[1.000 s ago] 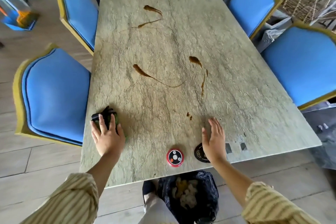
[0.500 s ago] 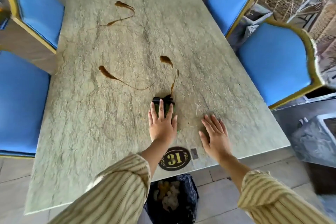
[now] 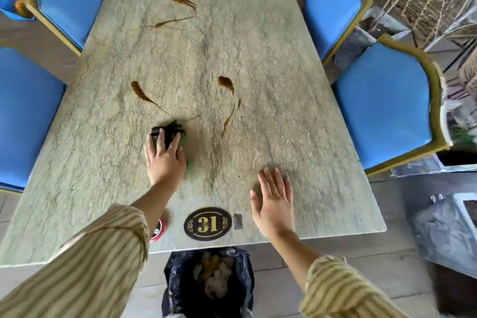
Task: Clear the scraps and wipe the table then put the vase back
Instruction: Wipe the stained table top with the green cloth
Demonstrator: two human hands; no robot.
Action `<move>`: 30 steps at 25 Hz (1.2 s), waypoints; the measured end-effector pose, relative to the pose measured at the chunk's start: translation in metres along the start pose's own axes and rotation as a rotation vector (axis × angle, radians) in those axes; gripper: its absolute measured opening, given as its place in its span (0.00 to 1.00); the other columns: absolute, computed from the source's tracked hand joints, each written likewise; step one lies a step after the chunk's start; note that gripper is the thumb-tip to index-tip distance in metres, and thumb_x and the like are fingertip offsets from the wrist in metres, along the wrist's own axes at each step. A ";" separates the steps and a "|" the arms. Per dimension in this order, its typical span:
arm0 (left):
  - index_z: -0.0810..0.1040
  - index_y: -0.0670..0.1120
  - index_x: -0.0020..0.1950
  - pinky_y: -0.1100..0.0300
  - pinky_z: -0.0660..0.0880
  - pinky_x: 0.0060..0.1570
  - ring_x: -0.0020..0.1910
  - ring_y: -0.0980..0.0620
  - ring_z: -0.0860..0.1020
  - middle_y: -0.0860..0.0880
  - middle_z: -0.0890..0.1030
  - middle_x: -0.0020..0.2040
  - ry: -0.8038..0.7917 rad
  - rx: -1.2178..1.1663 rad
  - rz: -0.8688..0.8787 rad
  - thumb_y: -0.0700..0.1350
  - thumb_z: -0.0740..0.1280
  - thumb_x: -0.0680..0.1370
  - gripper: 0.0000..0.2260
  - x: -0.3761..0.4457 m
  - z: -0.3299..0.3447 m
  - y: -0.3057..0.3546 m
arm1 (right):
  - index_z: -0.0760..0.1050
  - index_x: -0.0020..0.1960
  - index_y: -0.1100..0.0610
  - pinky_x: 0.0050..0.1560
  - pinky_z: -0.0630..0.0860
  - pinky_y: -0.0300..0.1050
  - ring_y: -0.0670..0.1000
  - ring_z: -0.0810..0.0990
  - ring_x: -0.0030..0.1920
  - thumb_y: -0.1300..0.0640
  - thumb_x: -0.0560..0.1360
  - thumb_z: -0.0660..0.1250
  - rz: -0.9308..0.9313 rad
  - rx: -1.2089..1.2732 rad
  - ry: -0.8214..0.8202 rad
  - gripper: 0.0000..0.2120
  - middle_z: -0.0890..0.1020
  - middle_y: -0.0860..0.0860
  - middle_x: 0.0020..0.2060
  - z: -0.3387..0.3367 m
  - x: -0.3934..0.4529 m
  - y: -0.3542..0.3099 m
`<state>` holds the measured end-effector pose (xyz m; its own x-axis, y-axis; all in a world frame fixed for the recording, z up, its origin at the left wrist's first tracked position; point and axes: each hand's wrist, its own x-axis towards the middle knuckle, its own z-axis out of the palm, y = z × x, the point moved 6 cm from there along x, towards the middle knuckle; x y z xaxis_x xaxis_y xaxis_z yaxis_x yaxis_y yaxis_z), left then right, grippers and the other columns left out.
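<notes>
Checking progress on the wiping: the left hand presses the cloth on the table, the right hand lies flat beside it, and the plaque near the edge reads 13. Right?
Nearly. The head view shows the plaque reads 31, not 13. The rest holds: the left hand presses the cloth on the table, and the right hand lies flat beside it.

We reached our left hand (image 3: 165,160) forward with the arm outstretched, fingers straight and pressing down; our right hand (image 3: 274,201) lay flat, fingers spread, nearer us, both sleeves pushed up our forearms

Call button (image 3: 158,230) half behind sleeve (image 3: 103,253)
</notes>
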<state>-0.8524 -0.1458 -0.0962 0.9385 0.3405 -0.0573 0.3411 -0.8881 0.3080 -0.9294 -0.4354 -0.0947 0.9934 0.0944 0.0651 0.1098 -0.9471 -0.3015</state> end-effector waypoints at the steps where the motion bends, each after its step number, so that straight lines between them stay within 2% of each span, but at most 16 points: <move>1: 0.62 0.58 0.74 0.43 0.51 0.74 0.77 0.42 0.43 0.49 0.51 0.79 0.014 0.002 -0.096 0.53 0.52 0.81 0.20 0.001 0.000 -0.001 | 0.64 0.73 0.55 0.76 0.49 0.56 0.51 0.53 0.77 0.46 0.78 0.54 -0.003 -0.004 -0.002 0.25 0.64 0.50 0.74 0.000 0.000 0.000; 3: 0.58 0.57 0.76 0.45 0.44 0.75 0.76 0.40 0.41 0.48 0.48 0.79 0.001 0.003 -0.212 0.54 0.49 0.81 0.22 -0.002 0.002 0.017 | 0.64 0.73 0.55 0.75 0.50 0.57 0.52 0.54 0.77 0.47 0.79 0.53 -0.012 -0.011 -0.003 0.25 0.63 0.51 0.74 0.000 0.001 -0.001; 4: 0.57 0.57 0.76 0.45 0.43 0.75 0.76 0.40 0.40 0.48 0.47 0.79 -0.012 0.010 -0.206 0.55 0.49 0.81 0.22 -0.005 0.006 0.033 | 0.64 0.73 0.55 0.75 0.50 0.57 0.52 0.53 0.77 0.48 0.79 0.53 -0.012 -0.015 -0.002 0.25 0.63 0.51 0.74 -0.001 0.001 -0.001; 7: 0.58 0.59 0.75 0.46 0.43 0.75 0.77 0.43 0.40 0.50 0.47 0.79 -0.083 0.008 0.068 0.55 0.49 0.81 0.21 -0.020 0.026 0.101 | 0.64 0.73 0.55 0.76 0.50 0.57 0.51 0.52 0.77 0.50 0.79 0.53 -0.007 -0.021 0.005 0.24 0.63 0.50 0.75 0.000 0.001 -0.001; 9: 0.60 0.60 0.74 0.46 0.52 0.75 0.77 0.45 0.40 0.52 0.47 0.79 -0.171 0.019 0.298 0.55 0.49 0.81 0.21 -0.033 0.038 0.139 | 0.65 0.73 0.55 0.75 0.52 0.57 0.51 0.53 0.77 0.53 0.78 0.53 -0.005 -0.016 0.019 0.24 0.63 0.50 0.74 0.000 0.001 -0.001; 11: 0.59 0.61 0.74 0.45 0.62 0.71 0.77 0.46 0.41 0.53 0.48 0.79 -0.242 0.030 0.452 0.55 0.50 0.81 0.20 -0.042 0.042 0.147 | 0.66 0.72 0.55 0.75 0.53 0.57 0.51 0.55 0.76 0.54 0.78 0.53 -0.006 -0.003 0.032 0.23 0.64 0.50 0.74 -0.001 0.001 -0.001; 13: 0.60 0.63 0.73 0.42 0.65 0.69 0.77 0.47 0.43 0.55 0.49 0.78 -0.261 0.010 0.504 0.54 0.51 0.81 0.19 -0.045 0.038 0.127 | 0.67 0.72 0.55 0.74 0.54 0.57 0.52 0.56 0.76 0.54 0.78 0.52 -0.010 0.007 0.047 0.23 0.65 0.51 0.73 -0.002 0.000 -0.001; 17: 0.58 0.67 0.72 0.38 0.62 0.69 0.76 0.48 0.39 0.59 0.45 0.77 -0.187 0.020 0.260 0.57 0.49 0.80 0.19 -0.026 0.018 0.041 | 0.66 0.72 0.55 0.75 0.53 0.57 0.51 0.56 0.76 0.53 0.78 0.50 -0.007 -0.001 0.039 0.24 0.65 0.50 0.74 -0.001 0.001 -0.001; 20: 0.62 0.61 0.73 0.41 0.48 0.74 0.77 0.44 0.44 0.52 0.50 0.78 -0.035 0.024 0.063 0.56 0.51 0.81 0.20 -0.013 -0.010 -0.029 | 0.65 0.73 0.54 0.75 0.53 0.57 0.51 0.55 0.76 0.52 0.78 0.49 -0.006 -0.025 0.029 0.24 0.64 0.50 0.74 0.001 0.000 -0.001; 22: 0.64 0.57 0.73 0.43 0.45 0.75 0.77 0.43 0.45 0.49 0.52 0.78 0.018 -0.027 -0.061 0.53 0.54 0.81 0.20 -0.014 -0.018 -0.060 | 0.64 0.73 0.55 0.75 0.53 0.57 0.51 0.55 0.76 0.52 0.78 0.49 -0.004 -0.036 0.021 0.24 0.63 0.50 0.74 0.002 0.000 0.000; 24: 0.64 0.55 0.74 0.45 0.46 0.75 0.77 0.42 0.44 0.48 0.52 0.78 0.032 -0.055 -0.167 0.52 0.54 0.80 0.21 -0.021 -0.018 -0.065 | 0.64 0.73 0.55 0.75 0.53 0.57 0.51 0.55 0.76 0.52 0.78 0.48 -0.003 -0.031 0.015 0.25 0.63 0.51 0.74 0.004 0.000 0.001; 27: 0.60 0.55 0.75 0.46 0.45 0.75 0.77 0.41 0.43 0.46 0.51 0.79 0.032 -0.040 -0.263 0.53 0.52 0.81 0.22 -0.034 -0.011 -0.034 | 0.64 0.73 0.55 0.75 0.53 0.58 0.52 0.54 0.77 0.52 0.78 0.48 -0.005 -0.025 0.012 0.25 0.63 0.51 0.75 0.005 0.000 0.002; 30: 0.58 0.56 0.76 0.47 0.45 0.75 0.77 0.42 0.42 0.48 0.48 0.79 0.003 -0.012 -0.156 0.54 0.49 0.81 0.22 -0.056 0.007 0.019 | 0.60 0.75 0.56 0.76 0.50 0.57 0.51 0.51 0.77 0.52 0.78 0.47 -0.006 0.019 0.000 0.26 0.59 0.52 0.76 0.005 -0.001 0.000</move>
<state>-0.8980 -0.1843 -0.0938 0.8742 0.4748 -0.1020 0.4816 -0.8209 0.3069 -0.9301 -0.4338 -0.0998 0.9928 0.0998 0.0668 0.1160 -0.9407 -0.3189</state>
